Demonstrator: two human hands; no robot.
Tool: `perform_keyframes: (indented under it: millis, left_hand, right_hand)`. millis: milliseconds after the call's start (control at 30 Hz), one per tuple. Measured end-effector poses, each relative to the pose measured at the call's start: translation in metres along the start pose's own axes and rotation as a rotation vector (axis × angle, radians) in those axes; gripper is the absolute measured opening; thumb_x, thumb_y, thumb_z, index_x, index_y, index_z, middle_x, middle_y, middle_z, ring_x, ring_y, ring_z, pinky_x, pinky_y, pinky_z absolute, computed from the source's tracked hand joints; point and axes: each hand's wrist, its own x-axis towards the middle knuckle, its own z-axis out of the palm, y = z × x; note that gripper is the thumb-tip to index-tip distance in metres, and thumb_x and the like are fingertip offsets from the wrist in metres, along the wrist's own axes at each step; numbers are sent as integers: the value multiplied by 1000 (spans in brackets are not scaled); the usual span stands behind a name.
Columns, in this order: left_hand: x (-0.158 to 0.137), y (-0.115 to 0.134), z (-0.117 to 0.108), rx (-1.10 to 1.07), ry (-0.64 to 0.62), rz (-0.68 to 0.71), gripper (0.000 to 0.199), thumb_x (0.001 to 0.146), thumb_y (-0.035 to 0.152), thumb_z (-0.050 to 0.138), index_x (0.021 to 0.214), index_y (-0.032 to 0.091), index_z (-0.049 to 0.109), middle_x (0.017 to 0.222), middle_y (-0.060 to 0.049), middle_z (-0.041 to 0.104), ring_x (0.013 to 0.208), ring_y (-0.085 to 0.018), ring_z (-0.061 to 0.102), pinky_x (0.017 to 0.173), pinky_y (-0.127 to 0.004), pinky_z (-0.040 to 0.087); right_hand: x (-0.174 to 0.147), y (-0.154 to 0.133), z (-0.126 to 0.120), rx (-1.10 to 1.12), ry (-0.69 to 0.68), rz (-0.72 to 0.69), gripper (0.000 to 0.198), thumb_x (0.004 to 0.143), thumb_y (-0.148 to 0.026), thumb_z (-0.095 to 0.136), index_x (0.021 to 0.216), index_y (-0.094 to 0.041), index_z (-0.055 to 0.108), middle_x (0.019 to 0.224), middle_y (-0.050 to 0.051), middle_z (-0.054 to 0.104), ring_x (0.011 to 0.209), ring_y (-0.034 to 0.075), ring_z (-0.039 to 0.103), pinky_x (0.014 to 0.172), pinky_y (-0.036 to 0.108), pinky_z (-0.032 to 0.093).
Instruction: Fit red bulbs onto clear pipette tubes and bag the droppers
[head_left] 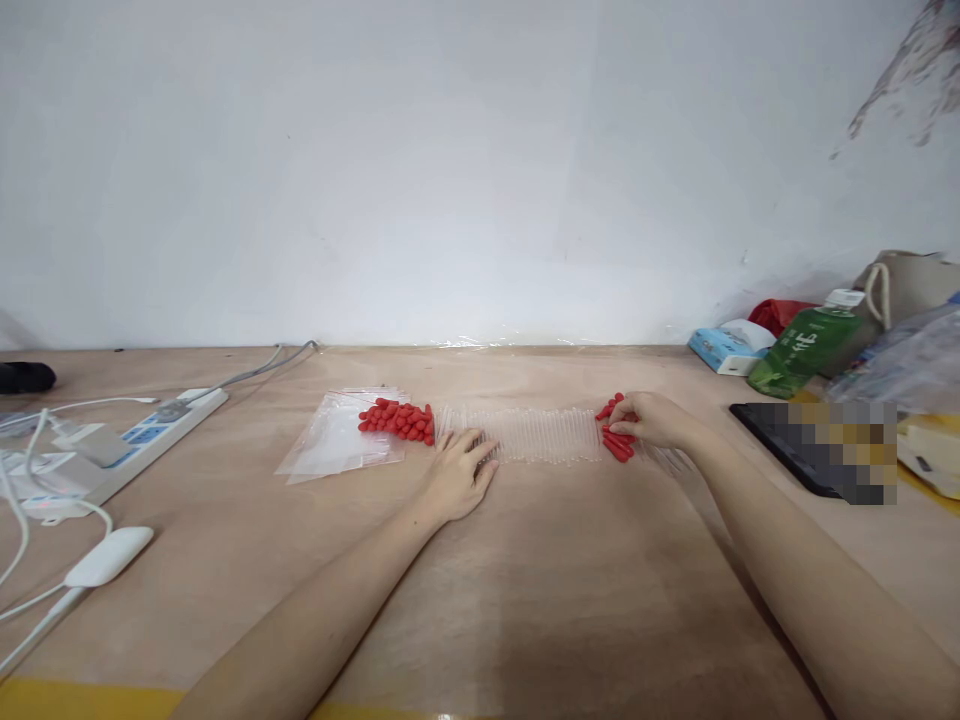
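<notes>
The pale wooden table (pixel 525 600) carried it all. Across its middle lay a row of clear plastic tubes (pixel 536 435), side by side, red caps at both ends. The left hand (pixel 459 475) rested flat and open on the row's left part, fingers spread over the tubes. Left of it, the red-capped ends (pixel 397 420) lay on flat clear plastic bags (pixel 341 440). The right hand (pixel 649 420) pinched the red caps (pixel 616 440) at the row's right end.
</notes>
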Motion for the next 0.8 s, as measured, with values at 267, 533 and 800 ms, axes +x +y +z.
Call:
perform_keyframes:
  millis: [267, 533, 800]
  left_hand:
    - [2, 1, -1, 22, 163, -109, 27, 85, 32, 43, 101, 18, 59, 106, -9, 56, 100, -23, 49, 86, -39, 37]
    - [7, -4, -6, 234, 210, -367, 29, 76, 41, 52, 92, 17, 59, 103, -13, 52, 98, -31, 42, 79, -45, 34]
    - [8, -7, -5, 312, 205, -393, 21, 77, 32, 49, 74, 15, 60, 107, -15, 50, 101, -32, 40, 80, -45, 34]
  right_hand:
    - [-4, -2, -1, 177, 107, 120, 15, 73, -31, 50, 68, -18, 53, 68, 4, 64, 61, 14, 56, 55, 25, 40]
    - [10, -57, 32, 287, 543, 73, 17, 76, -32, 50, 84, -19, 56, 75, 4, 62, 61, 15, 55, 56, 27, 42]
    - [6, -108, 94, 195, 597, -238, 20, 81, -22, 46, 98, -16, 54, 87, 9, 62, 82, 21, 56, 74, 36, 44]
